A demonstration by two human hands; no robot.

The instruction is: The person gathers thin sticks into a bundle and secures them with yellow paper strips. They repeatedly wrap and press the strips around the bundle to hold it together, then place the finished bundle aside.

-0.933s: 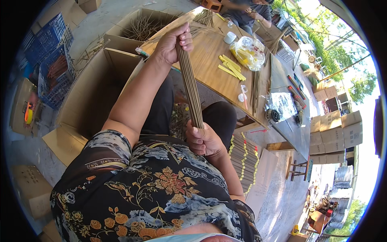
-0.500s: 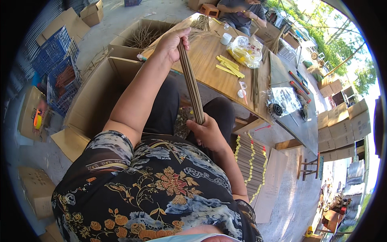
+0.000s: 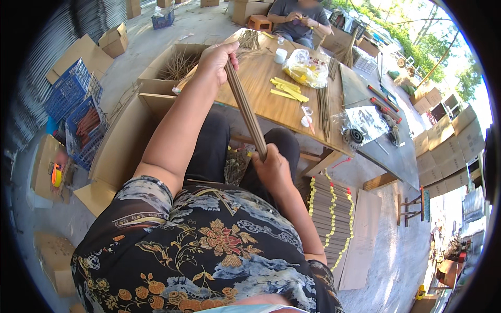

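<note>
A long bundle of thin brown sticks (image 3: pixel 245 107) slants across my lap, above my dark trousers. At its far upper end my left hand (image 3: pixel 218 60) is closed around the tip, fingers curled over it. My right hand (image 3: pixel 272 169) grips the lower end, the back of the hand facing up. Just beyond, on the wooden table (image 3: pixel 250 68), lie yellow paper strips (image 3: pixel 288 88), a clear plastic bag with yellow pieces (image 3: pixel 307 69) and loose thin sticks (image 3: pixel 323 112).
On my left is an open cardboard box (image 3: pixel 117 138); blue crates (image 3: pixel 78 112) stand farther out. Finished-looking bundles with yellow bands (image 3: pixel 330 219) lie on cardboard at my right. A co-worker (image 3: pixel 298 23) sits across the table. A grey table (image 3: pixel 370 115) holds red-handled tools (image 3: pixel 385 107).
My right hand has turned around the bundle's lower end, so more of its back shows. Both hands still hold the bundle. The whole view has shifted slightly.
</note>
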